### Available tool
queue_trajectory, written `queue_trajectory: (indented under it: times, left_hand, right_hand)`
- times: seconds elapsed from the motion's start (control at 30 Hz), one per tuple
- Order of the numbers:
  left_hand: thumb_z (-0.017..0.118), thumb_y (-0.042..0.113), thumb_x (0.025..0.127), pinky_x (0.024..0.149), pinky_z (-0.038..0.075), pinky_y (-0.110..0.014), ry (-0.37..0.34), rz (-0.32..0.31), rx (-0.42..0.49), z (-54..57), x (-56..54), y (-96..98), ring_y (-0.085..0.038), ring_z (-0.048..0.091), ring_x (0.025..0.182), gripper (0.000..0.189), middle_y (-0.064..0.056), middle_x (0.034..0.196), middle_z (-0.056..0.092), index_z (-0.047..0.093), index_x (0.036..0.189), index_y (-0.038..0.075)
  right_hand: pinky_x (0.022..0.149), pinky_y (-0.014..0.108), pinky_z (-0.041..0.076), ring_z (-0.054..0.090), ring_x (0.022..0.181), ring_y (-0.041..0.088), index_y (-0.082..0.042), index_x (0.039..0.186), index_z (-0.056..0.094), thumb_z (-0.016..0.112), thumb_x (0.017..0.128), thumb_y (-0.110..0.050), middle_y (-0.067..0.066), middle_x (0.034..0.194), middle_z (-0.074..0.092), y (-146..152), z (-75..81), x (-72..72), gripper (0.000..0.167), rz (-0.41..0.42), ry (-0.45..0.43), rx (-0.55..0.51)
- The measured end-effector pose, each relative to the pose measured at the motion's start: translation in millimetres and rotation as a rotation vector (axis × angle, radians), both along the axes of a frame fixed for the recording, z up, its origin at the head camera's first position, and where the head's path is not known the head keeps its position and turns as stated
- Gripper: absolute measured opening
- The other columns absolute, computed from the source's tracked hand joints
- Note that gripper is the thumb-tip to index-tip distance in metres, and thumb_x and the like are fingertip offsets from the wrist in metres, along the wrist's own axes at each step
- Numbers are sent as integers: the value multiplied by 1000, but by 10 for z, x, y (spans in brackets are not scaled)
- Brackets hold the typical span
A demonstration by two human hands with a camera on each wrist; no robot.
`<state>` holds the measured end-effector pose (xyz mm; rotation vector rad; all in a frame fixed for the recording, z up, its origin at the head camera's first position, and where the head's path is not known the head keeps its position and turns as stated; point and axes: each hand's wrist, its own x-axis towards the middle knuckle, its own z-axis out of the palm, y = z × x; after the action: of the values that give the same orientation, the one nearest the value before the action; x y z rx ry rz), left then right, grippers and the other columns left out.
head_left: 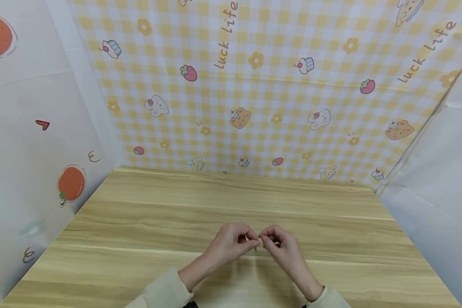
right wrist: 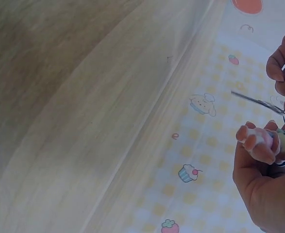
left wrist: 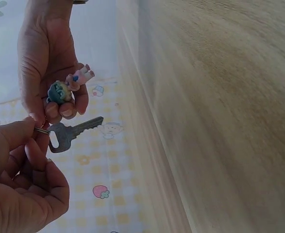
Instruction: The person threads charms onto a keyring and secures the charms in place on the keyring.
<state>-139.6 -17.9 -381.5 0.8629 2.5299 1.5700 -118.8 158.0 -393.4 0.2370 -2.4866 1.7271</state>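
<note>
Both hands meet just over the table near the front middle. My left hand (head_left: pixel 229 241) pinches a metal key ring (left wrist: pixel 41 130) between thumb and fingertip. From that ring a grey key (left wrist: pixel 67 137) with a slotted head hangs, its toothed blade pointing away from the fingers; in the right wrist view the key (right wrist: pixel 254 100) shows edge-on. Close beside it, my right hand (head_left: pixel 288 250) pinches at the ring's edge. A small figurine charm (left wrist: pixel 69 89), teal on top with a pink body, lies against that hand's curled fingers. The fingertips hide the joint between charm and ring.
A wood-grain table (head_left: pixel 158 214) spreads under the hands. Behind it rises a yellow checked cloth (head_left: pixel 215 94) with cartoon prints. White cloth walls, the left one (head_left: pixel 23 128) printed with fruit, flank both sides.
</note>
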Motion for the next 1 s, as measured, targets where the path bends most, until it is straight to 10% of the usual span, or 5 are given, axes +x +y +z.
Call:
queue_trajectory:
  times: [1.0]
  left_hand:
    - [67, 19, 87, 44, 34, -16, -92, 35, -13, 35, 23, -13, 0, 40, 48, 12, 7, 66, 59, 70, 77, 12]
  right_hand:
    - [47, 18, 37, 43, 57, 0, -7, 82, 64, 63, 83, 5, -4, 69, 56, -41, -14, 14, 12, 13, 168, 53]
